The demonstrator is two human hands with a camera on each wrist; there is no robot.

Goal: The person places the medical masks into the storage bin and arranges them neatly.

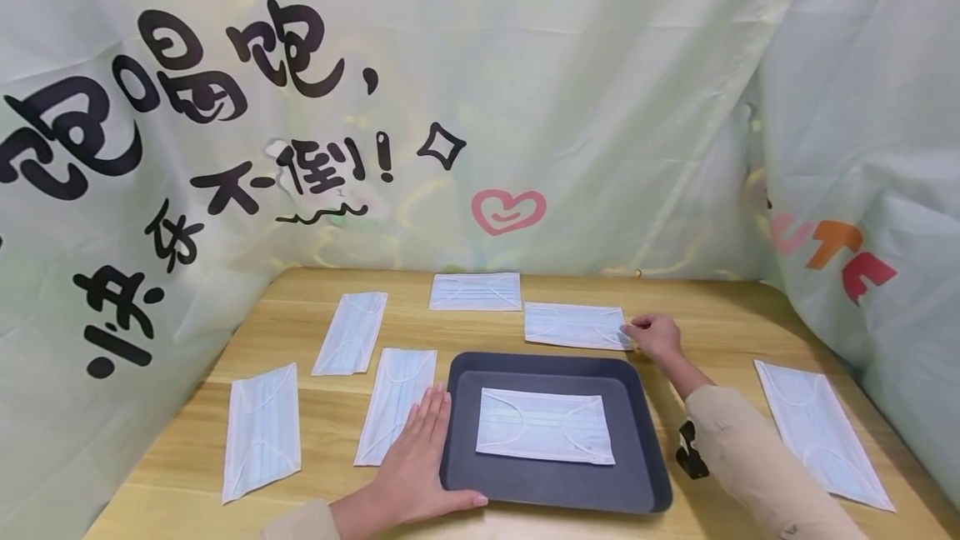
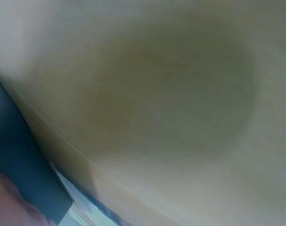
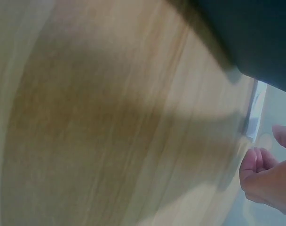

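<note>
A dark grey tray (image 1: 465, 486) rests on the table, with a pale blue face mask (image 1: 544, 427) lying flat inside it. Against the tray's left side lies my left hand (image 1: 420, 465), fingers straight and thumb along the front corner. Just behind the tray, another face mask (image 1: 573, 325) lies crosswise. My right hand (image 1: 658, 336) reaches past the tray to that mask's right end, fingertips right at its edge. In the right wrist view, the fingers (image 3: 256, 165) are curled and the thumb stands apart from them; whether they pinch the mask I cannot tell.
More face masks lie around: one at the back (image 1: 475, 292), several on the left, including one (image 1: 262, 432) near the table's left side, and one (image 1: 823, 432) at the right. A mask (image 1: 396, 407) lies close beside my left hand. A printed curtain (image 1: 600, 148) surrounds the wooden table (image 1: 172, 473).
</note>
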